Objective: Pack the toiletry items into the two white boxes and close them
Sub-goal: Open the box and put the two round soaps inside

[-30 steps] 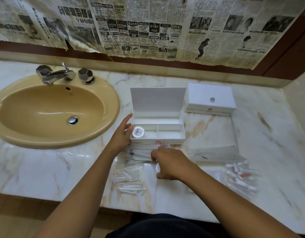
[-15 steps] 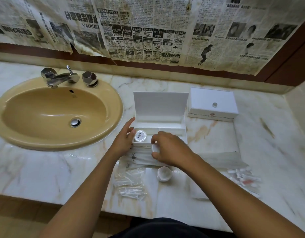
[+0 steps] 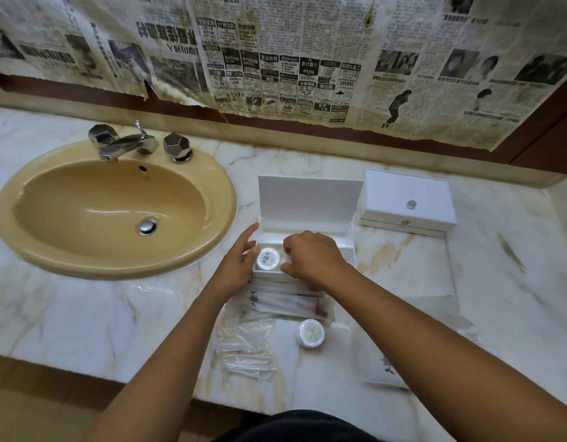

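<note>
An open white box (image 3: 309, 199) stands on the marble counter with its lid upright. A round white wrapped soap (image 3: 268, 258) lies in its front left compartment. My left hand (image 3: 237, 266) rests against the box's left front corner, fingers spread, holding nothing. My right hand (image 3: 314, 258) hovers over the front middle of the box, fingers curled on a second round soap that is almost hidden. A third round soap (image 3: 310, 332) lies on the counter. A closed white box (image 3: 406, 199) with a small knob sits at the right.
Flat sachets (image 3: 285, 301) lie just in front of the open box, clear packets of cotton buds (image 3: 247, 349) nearer the edge, and a white pouch (image 3: 384, 365) under my right forearm. A tan sink (image 3: 116, 205) with a chrome tap (image 3: 129, 143) fills the left.
My right hand lifted a round soap from the counter and carried it forward into the open box beside the first one. My left hand stayed at the box's corner.
</note>
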Motion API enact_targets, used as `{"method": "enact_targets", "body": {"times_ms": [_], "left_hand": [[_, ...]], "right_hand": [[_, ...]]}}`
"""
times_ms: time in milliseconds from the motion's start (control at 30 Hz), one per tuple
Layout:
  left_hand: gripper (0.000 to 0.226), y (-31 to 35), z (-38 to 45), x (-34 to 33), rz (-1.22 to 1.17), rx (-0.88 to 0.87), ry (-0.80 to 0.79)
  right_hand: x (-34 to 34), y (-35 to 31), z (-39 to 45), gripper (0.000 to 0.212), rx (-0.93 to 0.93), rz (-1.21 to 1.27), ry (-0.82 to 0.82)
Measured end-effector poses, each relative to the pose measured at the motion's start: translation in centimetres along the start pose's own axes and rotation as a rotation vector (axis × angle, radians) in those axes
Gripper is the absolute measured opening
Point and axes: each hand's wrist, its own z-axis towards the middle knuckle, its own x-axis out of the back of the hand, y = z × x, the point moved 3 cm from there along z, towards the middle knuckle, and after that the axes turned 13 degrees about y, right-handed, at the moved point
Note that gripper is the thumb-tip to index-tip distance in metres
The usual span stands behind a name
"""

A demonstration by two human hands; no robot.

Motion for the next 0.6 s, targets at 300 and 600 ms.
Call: {"method": "enact_targets", "body": {"times_ms": [300,600], "left_hand": [[0.046,0.5,-0.3,0.1,0.0,0.001,-0.001],[0.046,0.4,-0.3,0.1,0.01,-0.003,-0.002]], "right_hand": [[-1.4,0.0,1.4,0.027,0.03,-0.096,-0.065],[-2.4,0.7,0.9,0.02,-0.009,-0.065,-0.14]]}}
